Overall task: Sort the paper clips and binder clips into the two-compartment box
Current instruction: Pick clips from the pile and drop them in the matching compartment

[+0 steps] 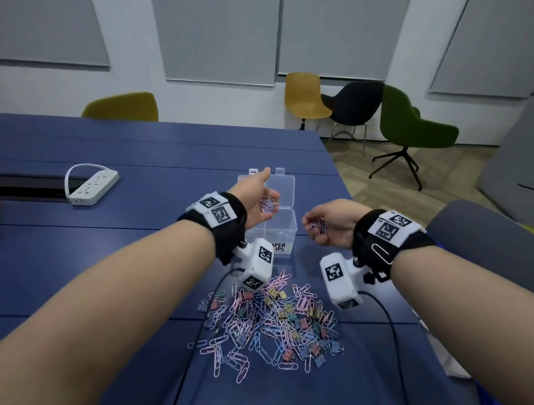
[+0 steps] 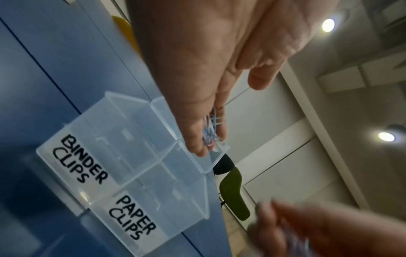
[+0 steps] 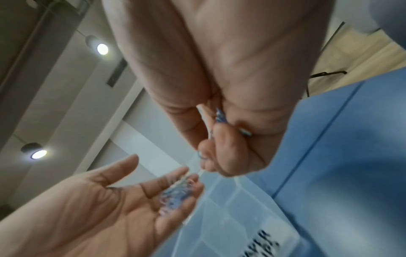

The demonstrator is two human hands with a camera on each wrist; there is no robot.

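Observation:
A clear two-compartment box (image 1: 284,230) stands on the blue table (image 1: 104,256) with its lid (image 1: 283,187) open behind it. Its labels read BINDER CLIPS on the left (image 2: 79,158) and PAPER CLIPS on the right (image 2: 134,217). I see nothing in either compartment. My left hand (image 1: 257,195) hovers palm-up over the box (image 3: 230,217), a small heap of pastel paper clips (image 1: 267,204) lying on its straight fingers (image 3: 171,182). Just right of the box, my right hand (image 1: 329,226) curls round more paper clips (image 3: 219,116). A mixed pile of paper clips and binder clips (image 1: 270,318) lies near me.
A white power strip (image 1: 93,184) lies at the left beside a dark cable slot (image 1: 24,187). The table's right edge (image 1: 343,181) runs close to the box. Chairs (image 1: 410,126) stand beyond it. Black camera cables (image 1: 391,330) trail across the pile area. A paper clip (image 1: 381,253) sits on my right wristband.

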